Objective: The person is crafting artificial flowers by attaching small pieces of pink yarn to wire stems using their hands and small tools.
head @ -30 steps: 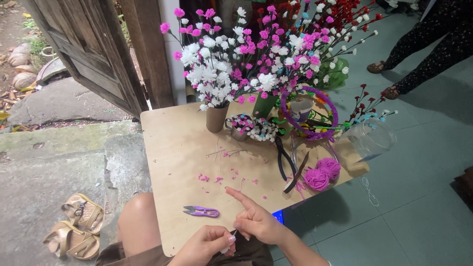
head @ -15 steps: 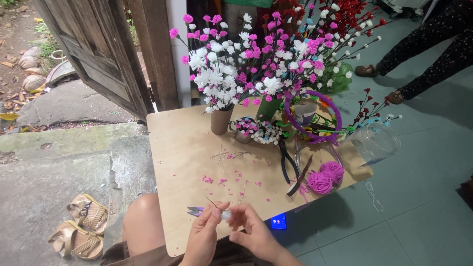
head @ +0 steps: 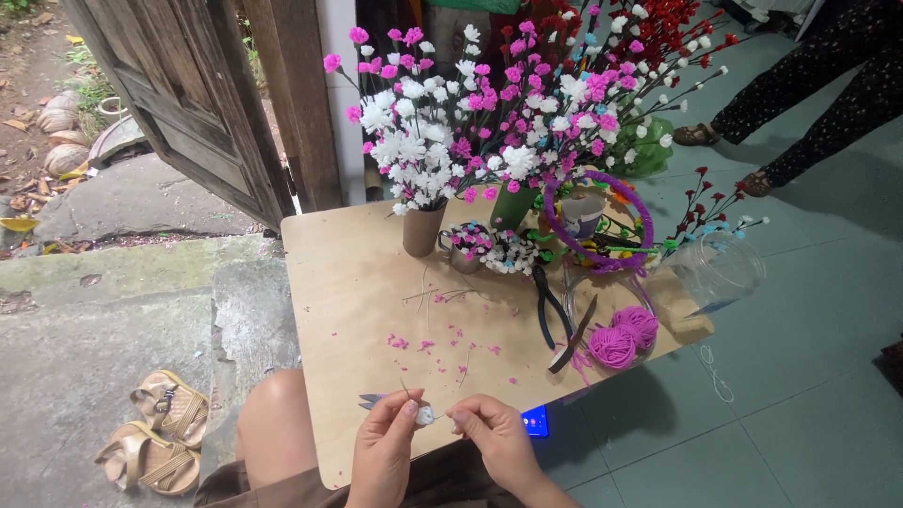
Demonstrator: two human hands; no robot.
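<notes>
a small white bud (head: 425,415) is shown pinched between the fingertips of the left hand (head: 386,450) at the lower centre of the frame, just over the near edge of a low wooden table (head: 348,282); a thin wire stem (head: 405,388) rises from the pinch. the right hand (head: 494,437) is held just beside it, thumb and forefinger closed on a fine thread that is barely visible. small purple scissors (head: 369,401) are partly hidden behind the left hand. bare board is left across the left half of the table, dotted with pink scraps (head: 414,343). the upper right of the board is crowded: a brown vase (head: 421,229) of pink and white flowers, black pliers (head: 546,306), a purple hoop (head: 602,221), balls of pink yarn (head: 625,337) near the right edge, and a clear jar (head: 720,268) overhanging that edge. a phone (head: 534,420) is seen below the near edge. a bare knee (head: 277,414) lies against the table's lower left corner, with sandals (head: 155,433) on the concrete step at lower left. another person's legs (head: 800,85) are seen at upper right, well apart.
</notes>
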